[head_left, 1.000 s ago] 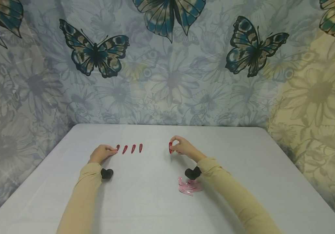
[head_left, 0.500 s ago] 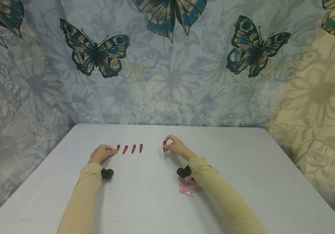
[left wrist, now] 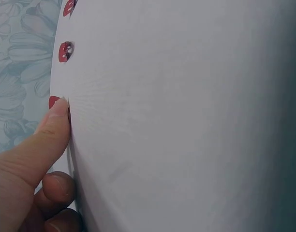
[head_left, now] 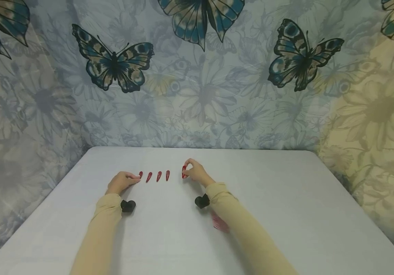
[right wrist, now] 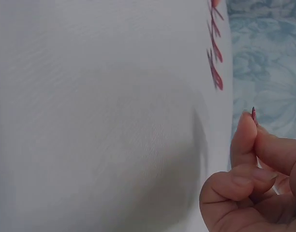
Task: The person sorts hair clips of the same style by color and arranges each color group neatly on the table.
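Right hand point(head_left: 198, 174) with probable clip point(head_left: 184, 169) nearer row point(head_left: 159, 176)

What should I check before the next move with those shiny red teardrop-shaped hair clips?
1. Shiny red teardrop-shaped hair clip pinched in the right hand: ok.
2. Pinched clip apart from the row's rightmost red clip: ok, a gap shows.
3. The row's four clips separate from each other: ok.
4. Slants matching: not ok; the second red clip from the left leans more than the rightmost.
5. Left hand pinching the leftmost red clip, not merely touching: cannot tell.
6. Glossy pink narrow pieces fully visible: not ok; the beige sleeve covers some.
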`<state>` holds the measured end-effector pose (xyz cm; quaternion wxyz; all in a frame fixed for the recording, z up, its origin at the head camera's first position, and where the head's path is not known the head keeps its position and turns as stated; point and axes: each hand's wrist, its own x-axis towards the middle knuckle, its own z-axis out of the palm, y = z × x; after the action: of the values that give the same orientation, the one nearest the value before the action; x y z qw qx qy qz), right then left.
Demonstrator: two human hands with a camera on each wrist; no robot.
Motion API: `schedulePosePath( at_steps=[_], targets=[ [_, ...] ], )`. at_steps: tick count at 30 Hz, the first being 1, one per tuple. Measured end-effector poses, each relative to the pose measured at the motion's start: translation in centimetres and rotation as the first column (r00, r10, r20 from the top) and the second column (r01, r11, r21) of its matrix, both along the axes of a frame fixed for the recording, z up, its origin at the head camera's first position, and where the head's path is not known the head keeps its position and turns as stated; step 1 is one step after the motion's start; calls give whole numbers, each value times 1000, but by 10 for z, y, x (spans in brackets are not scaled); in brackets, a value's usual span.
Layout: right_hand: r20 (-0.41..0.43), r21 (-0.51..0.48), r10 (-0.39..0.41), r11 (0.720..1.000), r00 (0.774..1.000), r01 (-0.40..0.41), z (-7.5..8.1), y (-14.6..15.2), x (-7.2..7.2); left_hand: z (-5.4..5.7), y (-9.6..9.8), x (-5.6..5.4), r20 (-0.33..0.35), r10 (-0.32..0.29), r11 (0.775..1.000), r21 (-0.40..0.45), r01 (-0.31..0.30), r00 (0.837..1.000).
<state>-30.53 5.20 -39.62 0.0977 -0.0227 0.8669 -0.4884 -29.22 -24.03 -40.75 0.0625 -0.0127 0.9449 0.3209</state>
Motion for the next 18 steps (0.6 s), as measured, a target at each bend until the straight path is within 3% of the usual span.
schedulePosePath(
  at_steps=[12,18],
  targets=[
    [-73,48,-3,999,997,7,-10,-25,-10,-1,1,-2,6,27,1000,-13,-26,1000],
    [-126,61,-17,998,992,25,-18,-29,-10,-4,-1,-1,-17,8,1000,-15,-8,1000]
  ],
)
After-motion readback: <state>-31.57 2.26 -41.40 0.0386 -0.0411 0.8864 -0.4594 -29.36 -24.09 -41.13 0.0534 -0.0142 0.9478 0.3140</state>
